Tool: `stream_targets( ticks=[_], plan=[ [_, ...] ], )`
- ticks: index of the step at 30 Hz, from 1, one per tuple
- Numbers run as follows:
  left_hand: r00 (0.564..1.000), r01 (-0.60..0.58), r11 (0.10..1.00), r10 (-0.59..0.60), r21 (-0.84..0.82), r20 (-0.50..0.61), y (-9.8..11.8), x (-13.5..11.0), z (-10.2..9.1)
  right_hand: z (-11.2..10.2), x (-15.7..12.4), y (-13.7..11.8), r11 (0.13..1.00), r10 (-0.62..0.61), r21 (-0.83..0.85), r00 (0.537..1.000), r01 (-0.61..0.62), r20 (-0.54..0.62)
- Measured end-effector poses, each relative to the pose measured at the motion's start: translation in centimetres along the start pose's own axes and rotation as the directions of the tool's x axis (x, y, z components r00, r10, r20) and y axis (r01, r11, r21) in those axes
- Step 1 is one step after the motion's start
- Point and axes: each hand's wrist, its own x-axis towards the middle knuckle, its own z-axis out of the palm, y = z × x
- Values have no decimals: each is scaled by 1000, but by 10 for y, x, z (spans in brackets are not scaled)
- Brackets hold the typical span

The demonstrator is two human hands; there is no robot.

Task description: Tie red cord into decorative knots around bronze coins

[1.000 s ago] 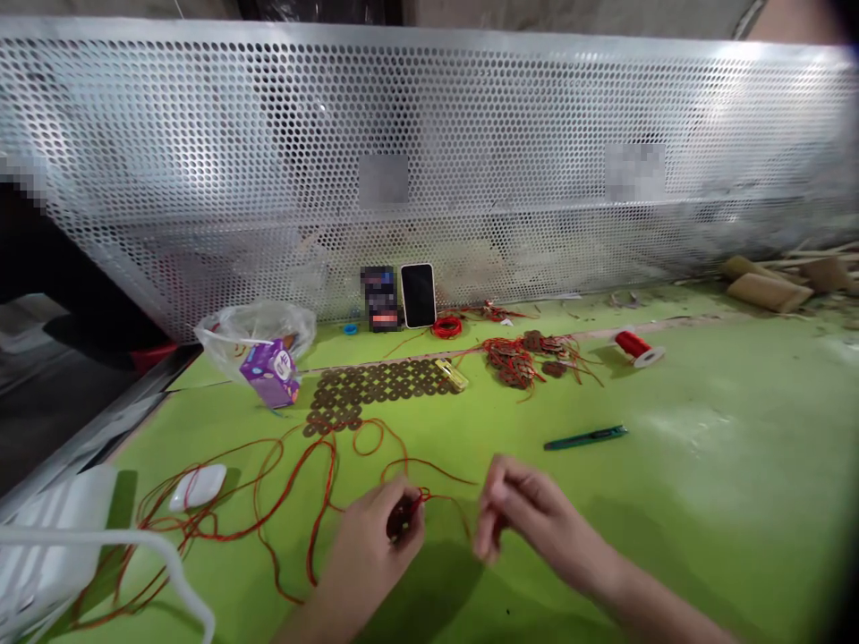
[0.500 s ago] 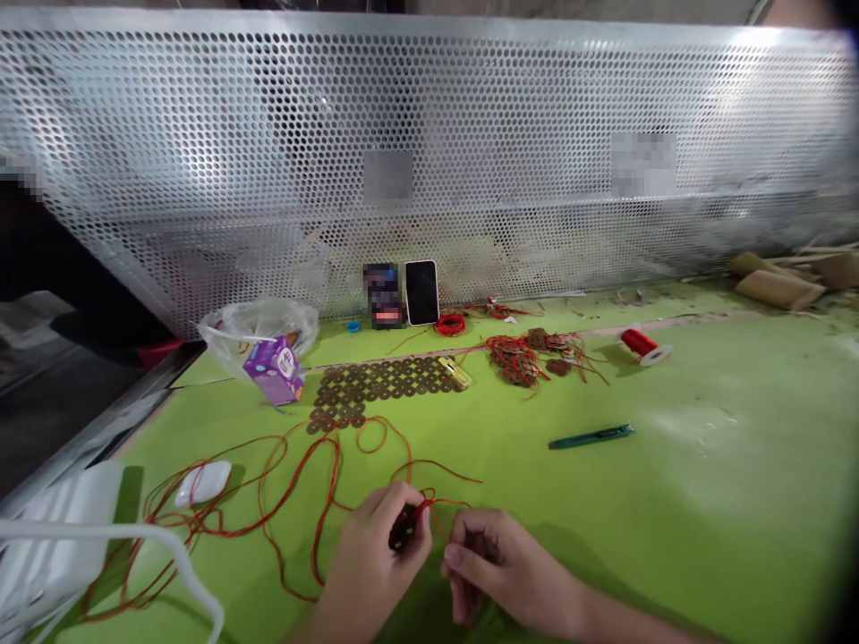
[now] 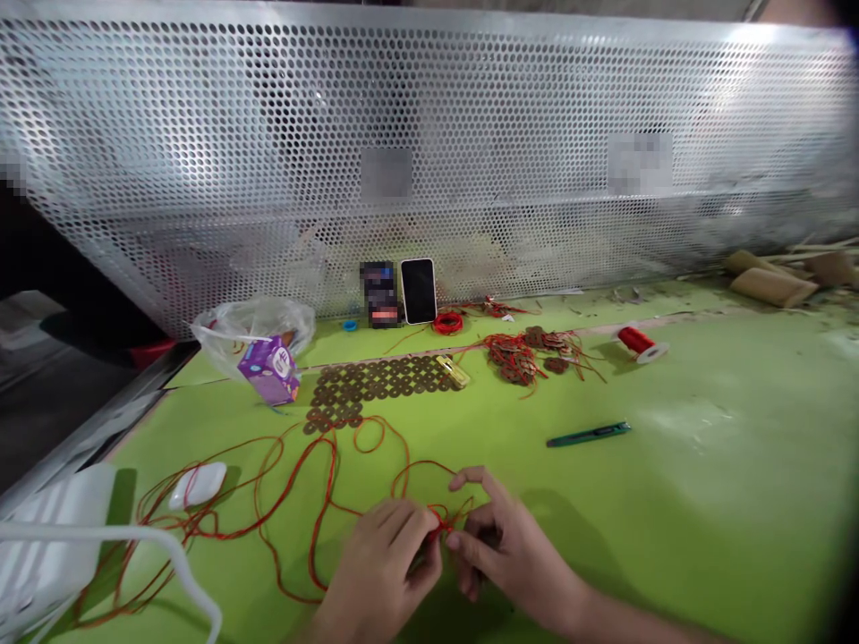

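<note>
My left hand [image 3: 386, 559] is closed at the bottom middle, pinching a knotted bit of red cord [image 3: 439, 522] between thumb and fingertips. Whatever else lies inside that palm is hidden from view. Close on its right, my right hand [image 3: 506, 550] has its index finger raised and curved, while the thumb presses at the cord's loose loops beside the left fingertips. From the left hand, long orange-red cord [image 3: 330, 478] trails in loose curves across the green table. Beyond the hands lie rows of brown holed coins [image 3: 395, 377].
A heap of coins tied with red cord [image 3: 516, 356], a red thread spool [image 3: 636, 342] and a green utility knife [image 3: 589, 435] lie farther off. At left are a purple box [image 3: 269, 371], a white case [image 3: 198, 485] and a white cable [image 3: 167, 538]. Perforated metal [image 3: 470, 116] stands behind.
My right hand has moved up against the left fingertips and raised its index finger. My left hand has turned, so the dark coins seen in it before are now hidden.
</note>
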Motion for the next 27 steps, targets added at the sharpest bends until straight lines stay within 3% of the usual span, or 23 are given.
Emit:
stream_targets(
  ticks=[6,11,18,23,27],
  plan=[
    [998,-57,998,57,-21,12,3,-2,5,-2,0,-1,992,-58,-110,998,62,39],
    [998,-65,998,65,-9,21,4,-2,5,-4,0,-7,997,-69,-45,998,69,8],
    [1000,13,1000,-13,-7,17,3,0,1,-20,-2,-20,942,-314,-165,942,293,-117],
    [991,122,992,-120,-37,53,3,1,0,-43,0,-31,932,-301,133,923,338,-240],
    [965,235,966,-219,-104,142,1,1,0,-64,4,-42,812,-262,423,899,403,-352]
  ],
)
